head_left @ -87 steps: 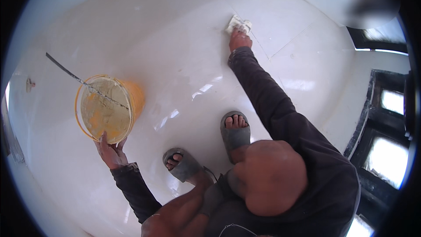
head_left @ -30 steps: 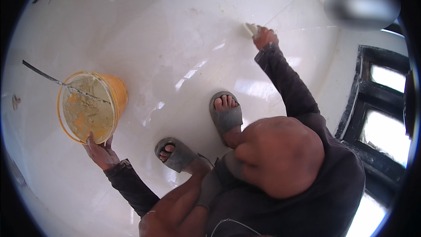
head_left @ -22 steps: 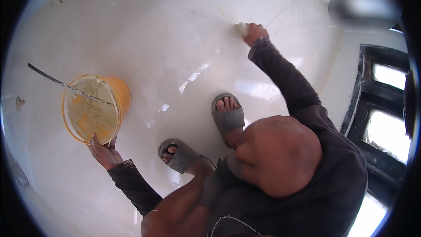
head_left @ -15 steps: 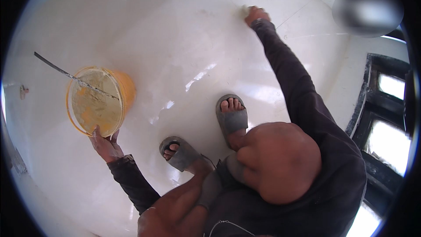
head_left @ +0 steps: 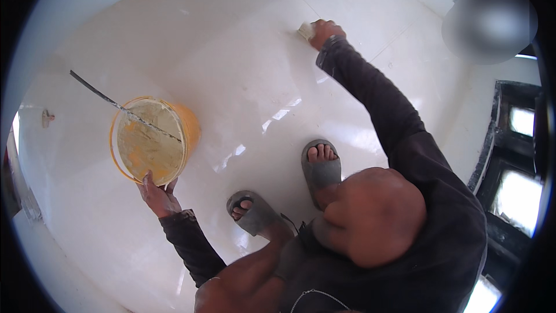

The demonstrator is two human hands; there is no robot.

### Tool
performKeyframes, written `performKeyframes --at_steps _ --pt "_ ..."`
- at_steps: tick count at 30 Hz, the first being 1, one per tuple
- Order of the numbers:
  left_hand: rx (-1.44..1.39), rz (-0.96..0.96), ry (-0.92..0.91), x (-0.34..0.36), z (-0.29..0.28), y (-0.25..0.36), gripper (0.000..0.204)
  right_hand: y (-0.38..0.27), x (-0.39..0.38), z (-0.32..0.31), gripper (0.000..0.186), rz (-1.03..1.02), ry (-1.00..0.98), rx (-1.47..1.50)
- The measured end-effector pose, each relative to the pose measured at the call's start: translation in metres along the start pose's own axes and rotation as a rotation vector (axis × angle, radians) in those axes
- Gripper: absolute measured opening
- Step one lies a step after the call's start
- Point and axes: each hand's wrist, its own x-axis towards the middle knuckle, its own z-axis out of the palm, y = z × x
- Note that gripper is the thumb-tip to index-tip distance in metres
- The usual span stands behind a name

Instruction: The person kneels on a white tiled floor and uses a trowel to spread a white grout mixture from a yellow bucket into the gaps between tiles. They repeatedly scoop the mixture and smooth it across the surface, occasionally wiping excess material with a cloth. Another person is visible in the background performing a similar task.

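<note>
My left hand (head_left: 156,196) grips the rim of an orange-yellow bucket (head_left: 190,130), thumb over the edge and fingers underneath. Beige paste (head_left: 147,145) coats the bucket's inside, and a thin, dark, paste-smeared stick (head_left: 95,90) lies across its mouth, poking out at the far left. With my arm stretched far forward, my right hand (head_left: 327,32) is closed around a small pale pad (head_left: 305,31) against the glossy floor. I cannot make out whether that pad is a sponge or a folded cloth.
My sandalled feet (head_left: 320,168) stand on the pale tiled floor (head_left: 243,75), between the bucket and my right arm. Dark-framed window panes (head_left: 512,197) line the right side. A small reddish-brown object (head_left: 47,117) sits at the far left, and a blurred patch (head_left: 489,26) covers the upper right.
My right hand has slid left across the floor with the pale pad, which shows more clearly now. The whole view has shifted slightly; my left hand stays on the bucket.
</note>
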Motion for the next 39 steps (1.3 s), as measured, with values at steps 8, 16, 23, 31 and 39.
performKeyframes --at_steps 8,16,23,31,39 --pt "0.020 -0.018 -0.027 -0.004 0.014 -0.002 0.052 0.015 0.077 0.014 0.029 0.071 0.236 -0.043" --pt "-0.024 -0.016 -0.018 -0.005 0.010 -0.004 0.057 -0.028 0.082 0.003 0.024 0.070 0.288 0.011" --pt "-0.010 -0.020 0.000 -0.003 0.007 -0.002 0.056 -0.065 0.105 -0.023 0.023 -0.043 0.299 0.141" --pt "0.016 -0.008 -0.045 -0.002 0.003 -0.003 0.054 -0.105 0.134 -0.024 0.029 -0.147 0.184 0.228" --pt "-0.002 -0.052 -0.062 -0.002 0.008 -0.008 0.060 -0.115 0.186 -0.002 0.040 -0.296 0.513 1.665"
